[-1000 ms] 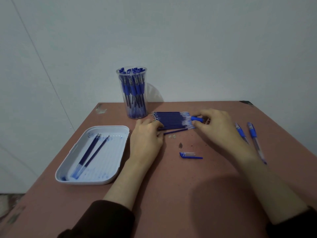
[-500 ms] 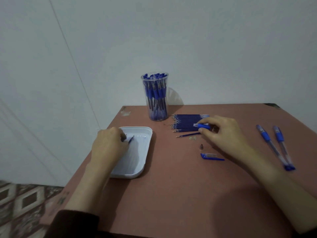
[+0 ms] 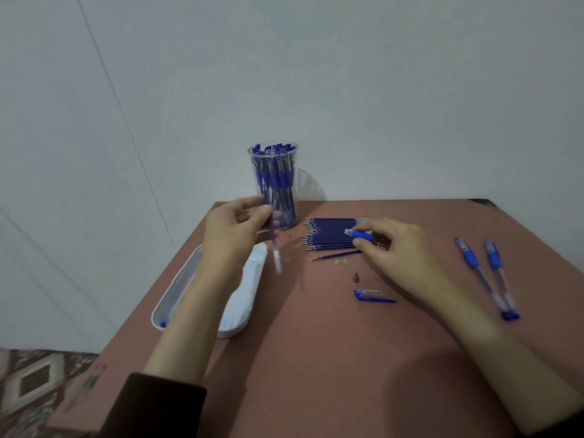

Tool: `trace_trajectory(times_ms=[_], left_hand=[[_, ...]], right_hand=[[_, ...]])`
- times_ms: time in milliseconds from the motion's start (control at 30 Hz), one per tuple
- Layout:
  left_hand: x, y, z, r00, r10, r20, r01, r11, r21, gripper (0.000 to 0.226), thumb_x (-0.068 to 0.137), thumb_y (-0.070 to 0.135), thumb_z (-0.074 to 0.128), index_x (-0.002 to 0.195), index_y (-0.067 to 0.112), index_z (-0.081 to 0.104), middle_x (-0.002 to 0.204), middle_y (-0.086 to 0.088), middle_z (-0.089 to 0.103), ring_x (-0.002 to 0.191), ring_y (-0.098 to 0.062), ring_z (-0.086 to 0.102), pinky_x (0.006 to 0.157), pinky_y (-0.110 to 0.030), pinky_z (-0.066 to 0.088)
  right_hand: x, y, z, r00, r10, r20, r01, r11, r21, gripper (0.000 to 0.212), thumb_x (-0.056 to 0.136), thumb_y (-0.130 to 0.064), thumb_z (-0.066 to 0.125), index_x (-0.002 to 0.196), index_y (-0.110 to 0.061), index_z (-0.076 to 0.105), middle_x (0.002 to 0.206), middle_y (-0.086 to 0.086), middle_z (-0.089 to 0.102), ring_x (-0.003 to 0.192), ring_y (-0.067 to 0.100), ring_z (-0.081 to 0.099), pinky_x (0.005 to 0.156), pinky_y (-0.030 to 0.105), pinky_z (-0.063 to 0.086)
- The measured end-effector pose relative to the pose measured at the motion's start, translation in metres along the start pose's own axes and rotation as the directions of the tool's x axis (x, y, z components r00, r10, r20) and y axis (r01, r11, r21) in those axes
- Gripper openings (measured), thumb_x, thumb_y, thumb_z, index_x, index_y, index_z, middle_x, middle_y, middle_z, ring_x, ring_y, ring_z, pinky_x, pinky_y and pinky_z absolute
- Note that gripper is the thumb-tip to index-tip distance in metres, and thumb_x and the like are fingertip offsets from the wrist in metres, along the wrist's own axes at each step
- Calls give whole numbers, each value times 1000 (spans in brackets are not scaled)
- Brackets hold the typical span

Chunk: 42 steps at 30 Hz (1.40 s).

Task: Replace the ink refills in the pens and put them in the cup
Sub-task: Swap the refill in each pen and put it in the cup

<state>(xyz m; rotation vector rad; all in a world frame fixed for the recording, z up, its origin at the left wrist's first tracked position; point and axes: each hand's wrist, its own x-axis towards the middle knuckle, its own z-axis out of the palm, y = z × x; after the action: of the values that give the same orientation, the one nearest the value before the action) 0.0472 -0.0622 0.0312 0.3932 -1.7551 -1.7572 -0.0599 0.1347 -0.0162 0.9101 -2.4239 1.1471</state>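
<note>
My left hand (image 3: 232, 229) is raised above the white tray (image 3: 240, 314) and pinches a thin blue refill (image 3: 275, 251) that hangs down, blurred. My right hand (image 3: 392, 245) rests on the table and grips a pen barrel with a blue grip (image 3: 361, 234), over the row of blue refills (image 3: 328, 235). A clear cup (image 3: 275, 184) full of blue pens stands at the back. A blue pen cap (image 3: 371, 295), a small metal tip (image 3: 356, 277) and a loose refill (image 3: 335, 256) lie in front of the refills.
Two whole blue pens (image 3: 486, 273) lie to the right on the reddish table (image 3: 331, 374). The tray sits at the table's left edge, with patterned floor below. A pale wall rises right behind the cup.
My left hand went from the refill row to the tray, then lifted up toward the cup holding a refill. My right hand stayed on the pen barrel. The camera turned left.
</note>
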Motion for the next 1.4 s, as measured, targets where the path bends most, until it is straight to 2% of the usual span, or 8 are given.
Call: trace_trajectory(times_ms=[100, 167, 333, 533, 700, 1000, 1267, 1400], left_hand=[[3, -10, 31, 998, -67, -16, 60, 958, -281, 17, 90, -8, 53, 103, 2, 60, 68, -1, 69, 61, -9, 65, 67, -21, 58], [5, -18, 44, 991, -124, -41, 96, 904, -417, 19, 90, -10, 52, 105, -1, 60, 76, -5, 67, 68, -11, 65, 78, -26, 57], [6, -33, 56, 980, -182, -77, 100, 792, -602, 16, 91, -11, 49, 89, 5, 55, 79, -10, 59, 67, -12, 63, 78, -30, 56], [6, -38, 55, 983, -165, -86, 80, 793, -604, 15, 92, -9, 49, 90, 4, 55, 79, -9, 59, 63, -8, 65, 73, -27, 57], [5, -39, 57, 980, -186, -69, 109, 795, -597, 16, 92, -10, 49, 89, 5, 54, 77, -9, 60, 66, -10, 63, 71, -25, 57], [5, -42, 58, 982, -175, -74, 101, 813, -574, 17, 92, -10, 49, 87, 6, 55, 79, -9, 60, 67, -9, 64, 75, -27, 57], [4, -44, 60, 979, -187, -85, 102, 804, -586, 17, 92, -10, 49, 87, 5, 54, 80, -10, 60, 69, -12, 63, 77, -29, 56], [1, -45, 62, 982, -190, 5, 161, 815, -557, 15, 91, -9, 51, 87, 4, 55, 79, -9, 62, 68, -11, 65, 73, -25, 58]], right_hand=[[1, 3, -1, 1000, -1, -1, 1, 1000, 9, 15, 84, -19, 69, 98, -24, 73, 91, -8, 70, 76, 9, 59, 73, 30, 48], [1, 4, -1, 1000, -8, 1, 8, 1000, 1, 15, 84, -19, 68, 97, -24, 73, 91, -7, 70, 76, 7, 59, 72, 28, 46], [3, 3, -2, 999, -37, 26, 38, 999, -29, 14, 84, -20, 67, 97, -24, 72, 89, -11, 68, 82, 9, 60, 76, 29, 47], [3, 4, -2, 998, -49, 29, 51, 998, -47, 14, 84, -22, 66, 96, -25, 72, 88, -11, 68, 81, 9, 60, 75, 30, 48], [2, 4, -1, 996, -64, 57, 67, 997, -49, 11, 84, -21, 67, 91, -27, 72, 76, -17, 60, 73, 0, 54, 65, 16, 38], [2, 3, -2, 997, -64, 52, 66, 997, -40, 11, 84, -22, 68, 92, -27, 74, 82, -12, 67, 72, 2, 55, 66, 24, 42], [1, 2, -4, 997, -65, 50, 67, 997, -34, 12, 81, -21, 71, 91, -28, 74, 78, -17, 64, 70, -6, 52, 61, 14, 34], [0, 0, -3, 997, -52, 53, 51, 999, 11, 13, 82, -19, 72, 93, -25, 74, 73, -24, 59, 70, -10, 52, 61, 6, 35]])
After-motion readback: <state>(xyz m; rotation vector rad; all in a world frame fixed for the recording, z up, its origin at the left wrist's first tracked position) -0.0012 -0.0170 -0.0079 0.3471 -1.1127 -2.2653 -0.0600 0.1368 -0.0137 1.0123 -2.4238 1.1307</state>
